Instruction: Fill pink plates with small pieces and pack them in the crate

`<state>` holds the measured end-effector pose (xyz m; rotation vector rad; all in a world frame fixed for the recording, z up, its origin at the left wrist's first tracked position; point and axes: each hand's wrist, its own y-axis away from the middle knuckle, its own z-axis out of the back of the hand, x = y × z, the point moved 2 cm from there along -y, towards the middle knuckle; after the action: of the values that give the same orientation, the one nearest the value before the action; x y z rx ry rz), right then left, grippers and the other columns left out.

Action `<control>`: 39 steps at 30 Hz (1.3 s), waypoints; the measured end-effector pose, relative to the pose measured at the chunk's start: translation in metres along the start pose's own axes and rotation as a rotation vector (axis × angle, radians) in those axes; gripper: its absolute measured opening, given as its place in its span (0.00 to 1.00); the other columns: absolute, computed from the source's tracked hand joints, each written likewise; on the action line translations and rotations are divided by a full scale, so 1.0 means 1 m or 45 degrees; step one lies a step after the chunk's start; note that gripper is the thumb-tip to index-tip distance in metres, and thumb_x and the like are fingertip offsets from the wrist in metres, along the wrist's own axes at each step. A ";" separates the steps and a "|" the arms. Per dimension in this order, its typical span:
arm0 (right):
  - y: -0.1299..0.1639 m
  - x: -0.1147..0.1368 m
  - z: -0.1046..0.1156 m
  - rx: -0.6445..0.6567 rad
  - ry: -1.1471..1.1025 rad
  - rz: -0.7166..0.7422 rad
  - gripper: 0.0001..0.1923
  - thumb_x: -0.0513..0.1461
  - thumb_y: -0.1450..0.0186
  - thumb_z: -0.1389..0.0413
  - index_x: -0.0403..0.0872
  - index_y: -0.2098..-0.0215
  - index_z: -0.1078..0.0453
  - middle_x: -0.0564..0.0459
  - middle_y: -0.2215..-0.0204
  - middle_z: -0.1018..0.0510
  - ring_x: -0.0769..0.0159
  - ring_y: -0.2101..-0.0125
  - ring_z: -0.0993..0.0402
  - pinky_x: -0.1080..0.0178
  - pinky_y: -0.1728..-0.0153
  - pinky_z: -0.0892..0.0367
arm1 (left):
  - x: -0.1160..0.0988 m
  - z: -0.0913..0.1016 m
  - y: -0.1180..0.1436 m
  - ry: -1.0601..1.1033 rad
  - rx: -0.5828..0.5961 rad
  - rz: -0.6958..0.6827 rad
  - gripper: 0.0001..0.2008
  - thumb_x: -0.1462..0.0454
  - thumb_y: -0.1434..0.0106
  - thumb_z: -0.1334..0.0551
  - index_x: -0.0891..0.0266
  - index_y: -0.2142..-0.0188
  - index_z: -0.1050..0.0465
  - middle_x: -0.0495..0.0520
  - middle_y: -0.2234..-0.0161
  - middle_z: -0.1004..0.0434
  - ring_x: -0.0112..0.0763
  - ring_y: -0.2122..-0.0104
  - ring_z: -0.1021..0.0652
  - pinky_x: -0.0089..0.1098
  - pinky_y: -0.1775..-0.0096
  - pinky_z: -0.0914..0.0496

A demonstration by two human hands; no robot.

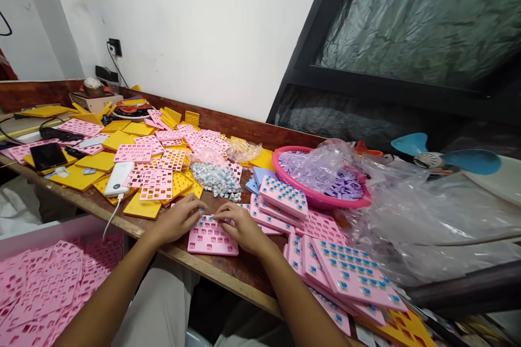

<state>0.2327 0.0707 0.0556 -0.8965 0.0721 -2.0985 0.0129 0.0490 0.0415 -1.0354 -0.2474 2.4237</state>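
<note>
A pink plate with square holes (212, 242) lies flat on the table's front part, with a few blue-topped key switches along its far side. My left hand (181, 219) rests at the plate's far left corner, its fingers curled together, with a bit of blue, seemingly a key switch, at the tips. Over the far right part, my right hand (240, 226) has thumb and fingers pinched close to the plate; what they hold is too small to make out. Just beyond lies a heap of loose key switches (215, 178), partly in clear plastic.
Stacked pink plates filled with switches (358, 271) stand on the right, near a pink basket (278, 165) of purple pieces. Yellow plates (95, 161), a white power bank (119, 180) and a phone (48, 156) spread leftward. A box of pink plates (52, 276) sits below left.
</note>
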 end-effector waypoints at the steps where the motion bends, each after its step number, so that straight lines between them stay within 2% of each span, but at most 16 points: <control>1: 0.000 0.001 -0.004 0.026 0.033 0.009 0.17 0.28 0.37 0.43 0.49 0.54 0.21 0.48 0.57 0.19 0.62 0.56 0.23 0.60 0.52 0.31 | -0.001 -0.001 0.012 0.044 -0.037 0.027 0.14 0.60 0.29 0.46 0.58 0.51 0.24 0.56 0.55 0.24 0.34 0.55 0.24 0.33 0.52 0.31; 4: -0.001 -0.002 -0.017 0.062 0.147 -0.019 0.19 0.30 0.36 0.42 0.49 0.48 0.25 0.48 0.55 0.19 0.60 0.54 0.23 0.59 0.51 0.31 | 0.001 -0.007 0.037 0.128 -0.146 0.082 0.12 0.60 0.30 0.43 0.59 0.54 0.23 0.56 0.56 0.21 0.35 0.55 0.23 0.34 0.51 0.30; 6: -0.002 -0.006 -0.026 0.049 0.239 -0.051 0.19 0.31 0.35 0.42 0.49 0.47 0.25 0.48 0.56 0.18 0.60 0.55 0.23 0.60 0.52 0.31 | 0.004 -0.012 0.044 0.123 -0.192 0.101 0.11 0.60 0.31 0.41 0.59 0.55 0.22 0.56 0.56 0.19 0.36 0.56 0.22 0.36 0.51 0.29; 11: -0.006 -0.006 -0.039 0.082 0.421 0.015 0.13 0.30 0.35 0.43 0.47 0.55 0.23 0.48 0.62 0.18 0.60 0.60 0.23 0.61 0.57 0.30 | 0.008 -0.020 0.046 0.070 -0.230 0.063 0.09 0.61 0.32 0.39 0.57 0.56 0.20 0.54 0.58 0.17 0.36 0.56 0.22 0.36 0.51 0.29; 15: -0.007 0.000 -0.041 0.143 0.463 0.072 0.15 0.29 0.33 0.45 0.48 0.52 0.24 0.47 0.61 0.18 0.60 0.59 0.23 0.61 0.56 0.31 | 0.010 -0.020 0.046 0.086 -0.240 0.036 0.10 0.62 0.30 0.41 0.58 0.59 0.19 0.55 0.58 0.19 0.35 0.57 0.22 0.34 0.52 0.28; 18: -0.006 0.001 -0.040 0.123 0.433 0.061 0.18 0.29 0.33 0.46 0.47 0.48 0.26 0.47 0.58 0.18 0.60 0.58 0.23 0.61 0.55 0.31 | 0.008 -0.020 0.045 0.117 -0.216 0.063 0.10 0.63 0.31 0.41 0.58 0.60 0.19 0.55 0.60 0.21 0.33 0.59 0.22 0.32 0.55 0.28; 21: -0.005 -0.003 -0.041 0.093 0.416 0.008 0.17 0.29 0.33 0.46 0.47 0.48 0.27 0.47 0.58 0.18 0.61 0.59 0.23 0.61 0.56 0.31 | 0.006 -0.022 0.043 0.110 -0.156 0.106 0.08 0.64 0.32 0.39 0.58 0.61 0.19 0.54 0.61 0.21 0.33 0.60 0.22 0.32 0.56 0.29; 28: -0.005 -0.010 -0.050 0.071 0.477 0.030 0.10 0.31 0.31 0.47 0.46 0.55 0.26 0.46 0.62 0.19 0.59 0.60 0.24 0.60 0.57 0.32 | 0.000 -0.030 0.034 -0.192 -0.109 0.162 0.06 0.65 0.34 0.37 0.58 0.63 0.19 0.54 0.63 0.20 0.37 0.60 0.23 0.35 0.57 0.32; 35: -0.004 -0.004 -0.042 0.060 0.461 -0.080 0.08 0.31 0.32 0.44 0.46 0.56 0.28 0.48 0.63 0.19 0.60 0.63 0.23 0.62 0.60 0.32 | -0.009 -0.033 0.037 -0.228 -0.151 0.248 0.06 0.62 0.33 0.37 0.56 0.63 0.19 0.52 0.63 0.19 0.36 0.59 0.23 0.35 0.57 0.32; 39: -0.004 -0.003 -0.040 0.029 0.350 -0.128 0.09 0.30 0.34 0.43 0.47 0.58 0.29 0.50 0.63 0.19 0.62 0.64 0.23 0.64 0.62 0.33 | -0.017 -0.030 0.029 -0.456 -0.043 0.300 0.06 0.63 0.34 0.36 0.57 0.66 0.20 0.54 0.64 0.20 0.40 0.60 0.24 0.37 0.60 0.33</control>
<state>0.2061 0.0659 0.0251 -0.6042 0.1487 -2.3006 0.0342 0.0146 0.0214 -0.6673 -0.3008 2.8225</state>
